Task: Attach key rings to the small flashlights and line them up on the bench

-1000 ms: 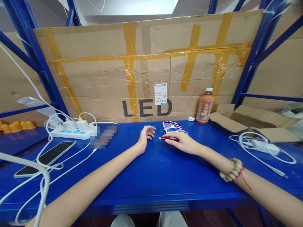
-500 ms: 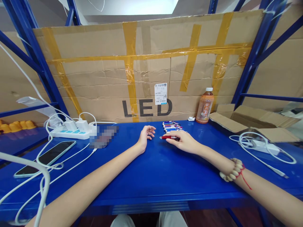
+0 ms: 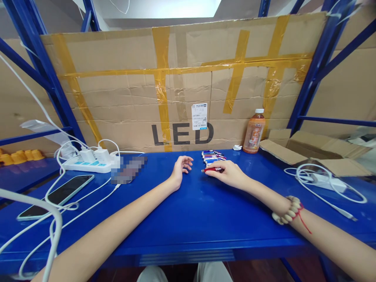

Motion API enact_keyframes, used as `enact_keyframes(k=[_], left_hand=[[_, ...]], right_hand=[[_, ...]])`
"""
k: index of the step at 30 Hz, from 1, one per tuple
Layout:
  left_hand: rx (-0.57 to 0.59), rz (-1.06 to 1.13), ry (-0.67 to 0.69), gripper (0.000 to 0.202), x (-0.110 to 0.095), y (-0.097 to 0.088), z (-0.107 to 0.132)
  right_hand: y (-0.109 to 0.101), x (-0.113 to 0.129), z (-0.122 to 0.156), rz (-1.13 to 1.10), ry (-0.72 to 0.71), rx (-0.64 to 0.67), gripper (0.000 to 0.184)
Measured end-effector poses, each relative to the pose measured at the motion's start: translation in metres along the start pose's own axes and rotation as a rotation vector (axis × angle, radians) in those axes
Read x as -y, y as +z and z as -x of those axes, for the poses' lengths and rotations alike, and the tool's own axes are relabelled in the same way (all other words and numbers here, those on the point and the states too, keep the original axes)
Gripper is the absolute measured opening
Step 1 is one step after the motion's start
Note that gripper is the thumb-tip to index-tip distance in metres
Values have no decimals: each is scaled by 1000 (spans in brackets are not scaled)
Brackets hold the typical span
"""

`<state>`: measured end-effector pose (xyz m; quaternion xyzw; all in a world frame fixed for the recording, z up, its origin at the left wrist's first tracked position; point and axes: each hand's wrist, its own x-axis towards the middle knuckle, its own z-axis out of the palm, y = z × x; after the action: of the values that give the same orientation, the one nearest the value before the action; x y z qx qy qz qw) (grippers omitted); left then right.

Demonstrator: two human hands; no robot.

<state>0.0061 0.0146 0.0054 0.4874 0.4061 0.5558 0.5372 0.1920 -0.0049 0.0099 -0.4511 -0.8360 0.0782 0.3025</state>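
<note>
On the blue table [image 3: 194, 211], my right hand [image 3: 230, 174] pinches a small red pen-like stick [image 3: 210, 170] and holds it flat against the near end of a row of several similar small sticks [image 3: 212, 156], mostly blue. A bead bracelet with a red string circles that wrist. My left hand [image 3: 180, 167] rests palm up on the table just left of the row, fingers loosely curled, with nothing in it.
A taped cardboard sheet marked LED [image 3: 182, 90] stands behind. An orange drink bottle [image 3: 254, 133] and an open cardboard box [image 3: 317, 150] are at the right, with a white cable and charger [image 3: 320, 178]. At the left lie a power strip [image 3: 88, 162] and a phone [image 3: 55, 196].
My right hand has slid the red stick a little farther away, up against the row of sticks. My left hand has stayed still.
</note>
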Motion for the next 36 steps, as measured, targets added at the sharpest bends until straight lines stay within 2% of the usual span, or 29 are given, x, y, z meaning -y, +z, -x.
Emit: enact_keyframes(k=[4,11,21,29,36], left_hand=[[2,4,-2,26,-1,0,0],[0,2,-13,26,-2,0,1],[11,8,1,26,-1,-1,1],[0,-7,-13,27,-2,1,1],[6,-1,-6,27,-1,0,1]], right_hand=[[1,0,0,-32,-31,37,22],[2,-1,0,-61,-34,20,26],[1,-5,0,39,7,2,24],[1,-2,-1,19,51,0,22],[-1,-4,-1,17,7,24,23]])
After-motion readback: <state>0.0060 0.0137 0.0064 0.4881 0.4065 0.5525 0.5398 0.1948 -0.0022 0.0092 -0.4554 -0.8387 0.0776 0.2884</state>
